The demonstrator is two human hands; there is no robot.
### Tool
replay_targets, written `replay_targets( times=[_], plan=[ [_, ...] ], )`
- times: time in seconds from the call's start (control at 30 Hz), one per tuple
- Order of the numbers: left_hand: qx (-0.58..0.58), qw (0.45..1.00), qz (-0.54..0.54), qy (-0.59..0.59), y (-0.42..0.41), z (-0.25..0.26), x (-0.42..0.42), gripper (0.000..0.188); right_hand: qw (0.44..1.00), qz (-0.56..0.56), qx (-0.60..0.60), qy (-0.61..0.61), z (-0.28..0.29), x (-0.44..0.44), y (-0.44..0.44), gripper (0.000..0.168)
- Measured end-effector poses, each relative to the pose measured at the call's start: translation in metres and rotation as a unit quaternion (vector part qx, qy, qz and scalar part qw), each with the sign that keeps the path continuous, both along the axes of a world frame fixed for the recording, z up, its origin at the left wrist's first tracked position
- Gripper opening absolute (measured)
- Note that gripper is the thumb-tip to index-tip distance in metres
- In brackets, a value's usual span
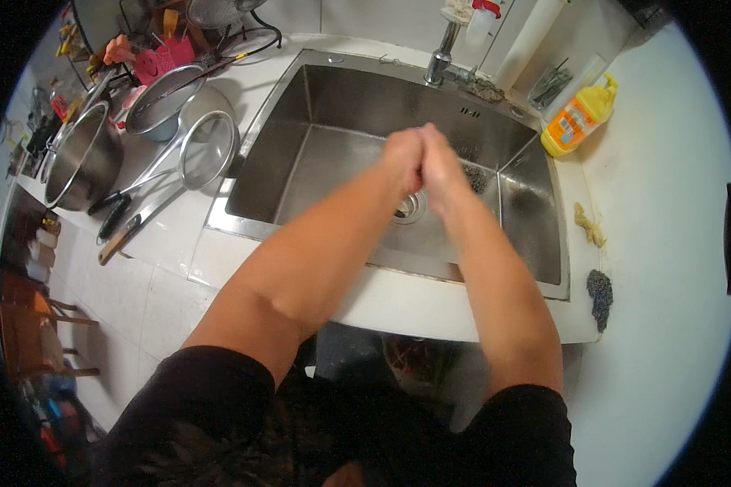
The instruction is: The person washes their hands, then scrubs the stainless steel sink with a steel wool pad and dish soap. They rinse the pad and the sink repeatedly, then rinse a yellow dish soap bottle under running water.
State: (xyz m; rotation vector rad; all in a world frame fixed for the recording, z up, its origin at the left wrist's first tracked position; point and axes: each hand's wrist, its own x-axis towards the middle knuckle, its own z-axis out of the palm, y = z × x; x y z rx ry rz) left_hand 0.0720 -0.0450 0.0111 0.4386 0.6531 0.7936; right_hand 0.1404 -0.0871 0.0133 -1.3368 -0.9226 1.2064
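Observation:
My left hand [404, 157] and my right hand [441, 167] are pressed together over the stainless-steel sink [335, 164]. Both are blurred, and their fingers are largely hidden between them. No object shows in either one, though I cannot tell whether something small lies between the palms. Below them is the round drain [407, 210], partly covered by my hands. A dark mesh-like clump [476, 178] rests in the sink just right of my right hand. The metal faucet [440, 64] stands at the back rim, with no water stream visible from it.
Left of the sink, a fine-mesh strainer [210, 152], a colander [164, 100] and a steel pot [85, 170] crowd the white counter [164, 228]. Along the right wall sit a yellow pump bottle [579, 119], a crumpled yellowish rag [588, 226] and a grey scouring pad [600, 298].

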Motion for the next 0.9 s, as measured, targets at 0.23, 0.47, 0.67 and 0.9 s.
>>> replay_targets(
  times=[0.23, 0.47, 0.67, 0.9],
  plan=[
    [0.039, 0.993, -0.116, 0.001, -0.019, 0.004, 0.002, 0.023, 0.98, -0.185, 0.003, -0.077, 0.019, 0.019, 0.008, 0.085],
    [0.108, 0.986, 0.03, 0.123, 0.027, -0.013, -0.018, 0.025, 0.994, 0.076, -0.028, 0.072, 0.01, 0.003, -0.009, 0.045],
    [-0.027, 0.979, 0.142, -0.145, 0.026, 0.012, -0.023, 0.031, 0.983, 0.025, -0.004, 0.183, 0.026, 0.036, -0.013, 0.035],
    [-0.017, 0.984, 0.121, -0.13, 0.019, 0.022, -0.035, 0.049, 0.962, -0.097, 0.096, 0.238, 0.035, 0.037, -0.009, 0.029]
  ],
)
